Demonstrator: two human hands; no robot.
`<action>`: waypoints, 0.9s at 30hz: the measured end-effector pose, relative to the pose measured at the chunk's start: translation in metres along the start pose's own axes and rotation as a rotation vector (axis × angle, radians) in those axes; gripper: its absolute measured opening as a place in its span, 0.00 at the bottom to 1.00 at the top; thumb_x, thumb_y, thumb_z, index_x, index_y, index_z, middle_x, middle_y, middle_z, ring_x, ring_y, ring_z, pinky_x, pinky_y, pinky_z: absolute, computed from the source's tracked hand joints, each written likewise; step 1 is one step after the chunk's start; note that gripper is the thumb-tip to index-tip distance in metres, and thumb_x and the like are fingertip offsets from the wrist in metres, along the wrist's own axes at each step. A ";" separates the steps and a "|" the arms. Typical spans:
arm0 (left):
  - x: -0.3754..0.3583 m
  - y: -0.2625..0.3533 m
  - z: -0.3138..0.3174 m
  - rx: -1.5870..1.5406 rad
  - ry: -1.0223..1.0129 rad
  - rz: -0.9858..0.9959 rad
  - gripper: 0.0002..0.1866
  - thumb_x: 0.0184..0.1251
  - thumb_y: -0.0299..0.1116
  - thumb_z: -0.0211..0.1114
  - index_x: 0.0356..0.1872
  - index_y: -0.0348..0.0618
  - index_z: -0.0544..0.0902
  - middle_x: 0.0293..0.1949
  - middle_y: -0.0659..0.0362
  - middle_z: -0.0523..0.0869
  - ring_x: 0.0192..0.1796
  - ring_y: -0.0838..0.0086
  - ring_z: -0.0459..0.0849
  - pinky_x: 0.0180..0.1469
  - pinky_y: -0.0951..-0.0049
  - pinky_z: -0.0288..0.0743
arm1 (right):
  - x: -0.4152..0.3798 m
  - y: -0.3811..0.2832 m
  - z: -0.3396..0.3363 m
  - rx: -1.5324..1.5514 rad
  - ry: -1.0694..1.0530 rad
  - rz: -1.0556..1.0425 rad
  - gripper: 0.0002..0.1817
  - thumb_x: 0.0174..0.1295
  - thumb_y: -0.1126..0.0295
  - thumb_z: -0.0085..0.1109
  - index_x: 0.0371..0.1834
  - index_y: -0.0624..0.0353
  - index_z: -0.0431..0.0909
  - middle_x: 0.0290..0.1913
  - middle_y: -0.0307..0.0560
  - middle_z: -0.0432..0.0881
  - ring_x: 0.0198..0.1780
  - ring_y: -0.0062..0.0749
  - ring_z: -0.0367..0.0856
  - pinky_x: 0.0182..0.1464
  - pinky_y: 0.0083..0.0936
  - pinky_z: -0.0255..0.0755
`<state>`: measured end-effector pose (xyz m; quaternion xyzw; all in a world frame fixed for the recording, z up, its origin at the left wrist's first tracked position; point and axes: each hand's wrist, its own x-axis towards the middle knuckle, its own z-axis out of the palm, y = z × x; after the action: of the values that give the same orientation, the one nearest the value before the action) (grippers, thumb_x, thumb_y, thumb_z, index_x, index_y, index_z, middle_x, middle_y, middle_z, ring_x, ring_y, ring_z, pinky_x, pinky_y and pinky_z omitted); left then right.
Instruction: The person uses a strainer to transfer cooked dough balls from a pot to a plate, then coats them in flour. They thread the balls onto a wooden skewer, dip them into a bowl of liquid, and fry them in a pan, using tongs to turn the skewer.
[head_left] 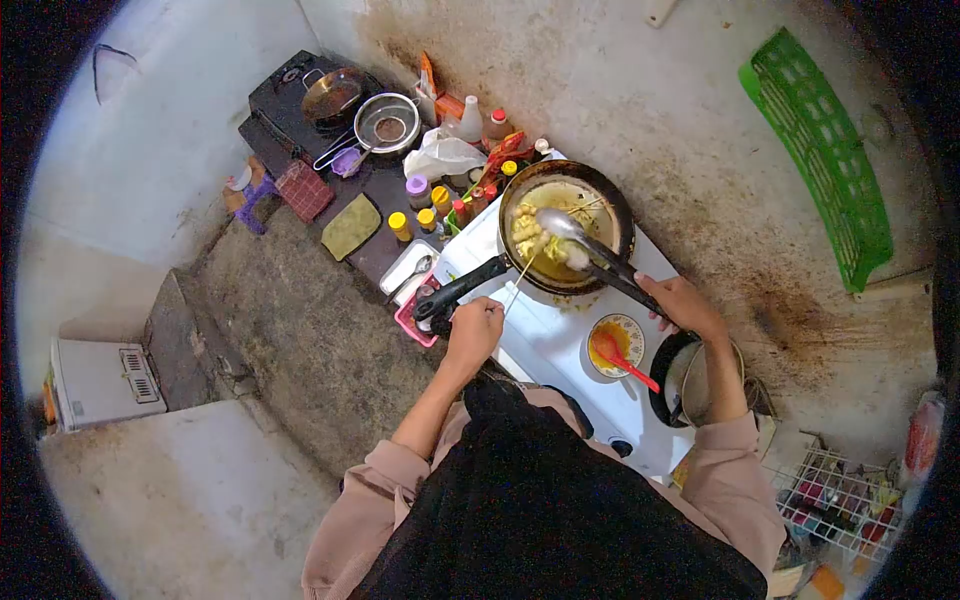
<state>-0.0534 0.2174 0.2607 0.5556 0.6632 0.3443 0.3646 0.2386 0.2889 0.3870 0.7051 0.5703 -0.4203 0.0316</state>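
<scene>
A dark frying pan [622, 232] with oil and pale yellow food pieces [526, 228] stands on the white stove [540, 335]. My left hand [477, 328] is closed round a thin wooden skewer [521, 282], whose far end reaches into the pan beside the food. With my right hand [682, 303] I grip the dark handle of a metal utensil [562, 224], its head over the pan. Another dark-handled utensil seems to lie alongside it, partly hidden. A second skewer [586, 205] rests in the pan. The pan's black handle [460, 288] points toward my left hand.
A bowl [601, 365] with orange liquid and a red spoon [637, 374] sits on the stove near my right forearm. Beyond the pan handle are a pink basket [405, 322], a white tray [402, 268] and jars [400, 224]. A pot [712, 375] stands at the right.
</scene>
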 end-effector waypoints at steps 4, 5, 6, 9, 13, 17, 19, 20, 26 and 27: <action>0.001 -0.010 0.004 0.018 0.037 0.080 0.12 0.57 0.32 0.60 0.30 0.30 0.81 0.18 0.49 0.80 0.20 0.67 0.79 0.26 0.70 0.71 | -0.007 -0.003 -0.011 0.001 0.016 0.050 0.41 0.51 0.30 0.43 0.25 0.67 0.76 0.21 0.47 0.77 0.18 0.29 0.77 0.20 0.25 0.73; 0.000 -0.013 0.006 -0.005 0.028 0.058 0.12 0.57 0.33 0.59 0.30 0.30 0.81 0.18 0.49 0.80 0.20 0.66 0.79 0.26 0.70 0.71 | -0.007 0.001 -0.014 -0.033 0.018 0.072 0.41 0.51 0.30 0.43 0.25 0.67 0.76 0.21 0.47 0.77 0.18 0.29 0.77 0.20 0.25 0.73; 0.000 -0.012 0.006 -0.028 0.020 0.038 0.12 0.58 0.33 0.59 0.30 0.30 0.81 0.19 0.49 0.80 0.21 0.66 0.80 0.27 0.70 0.72 | -0.008 0.002 -0.016 -0.069 0.022 0.094 0.41 0.52 0.30 0.43 0.26 0.67 0.76 0.22 0.47 0.77 0.18 0.28 0.77 0.20 0.25 0.73; 0.001 -0.012 0.005 -0.040 -0.016 0.021 0.12 0.58 0.32 0.58 0.31 0.30 0.81 0.20 0.50 0.81 0.22 0.68 0.81 0.27 0.71 0.73 | -0.008 0.000 -0.004 -0.144 0.072 0.080 0.35 0.57 0.36 0.43 0.18 0.62 0.75 0.16 0.41 0.74 0.14 0.25 0.75 0.15 0.19 0.67; 0.001 -0.014 0.007 -0.121 -0.090 -0.057 0.12 0.59 0.32 0.57 0.33 0.31 0.81 0.21 0.51 0.83 0.21 0.72 0.81 0.27 0.74 0.73 | -0.005 -0.006 0.003 -0.006 0.023 0.008 0.36 0.57 0.36 0.43 0.19 0.64 0.76 0.17 0.42 0.75 0.14 0.25 0.74 0.17 0.22 0.69; 0.001 -0.014 0.006 -0.157 -0.117 -0.107 0.12 0.60 0.32 0.57 0.33 0.32 0.81 0.21 0.54 0.83 0.21 0.76 0.80 0.26 0.76 0.74 | -0.013 -0.003 -0.008 -0.070 0.055 0.062 0.38 0.55 0.34 0.43 0.22 0.67 0.76 0.19 0.46 0.77 0.17 0.27 0.76 0.20 0.23 0.71; 0.001 -0.017 0.008 -0.158 -0.107 -0.107 0.12 0.59 0.33 0.58 0.32 0.32 0.81 0.21 0.55 0.83 0.21 0.77 0.80 0.27 0.76 0.74 | -0.013 0.000 -0.009 -0.145 0.055 0.069 0.39 0.54 0.33 0.42 0.23 0.67 0.76 0.20 0.47 0.78 0.18 0.27 0.77 0.21 0.24 0.72; 0.002 -0.019 0.009 -0.139 -0.096 -0.101 0.11 0.59 0.33 0.59 0.32 0.32 0.81 0.21 0.55 0.83 0.21 0.77 0.80 0.27 0.76 0.73 | -0.013 0.000 -0.006 -0.168 0.052 0.059 0.39 0.54 0.33 0.42 0.23 0.67 0.76 0.20 0.47 0.78 0.18 0.27 0.77 0.21 0.24 0.72; 0.002 -0.013 0.007 -0.078 -0.011 -0.017 0.10 0.56 0.31 0.61 0.31 0.32 0.81 0.19 0.52 0.81 0.21 0.74 0.79 0.26 0.74 0.71 | -0.011 -0.011 0.006 0.017 0.069 0.022 0.35 0.57 0.37 0.45 0.22 0.65 0.77 0.16 0.44 0.76 0.15 0.26 0.76 0.19 0.21 0.70; 0.002 -0.012 0.007 -0.075 -0.008 -0.012 0.09 0.55 0.30 0.61 0.31 0.33 0.81 0.19 0.51 0.81 0.20 0.72 0.79 0.26 0.73 0.71 | -0.014 -0.013 0.003 0.022 0.074 0.018 0.35 0.56 0.37 0.45 0.22 0.65 0.77 0.17 0.44 0.76 0.16 0.27 0.76 0.20 0.21 0.70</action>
<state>-0.0538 0.2180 0.2464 0.5389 0.6515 0.3647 0.3901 0.2262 0.2808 0.3992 0.7256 0.5598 -0.4001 0.0066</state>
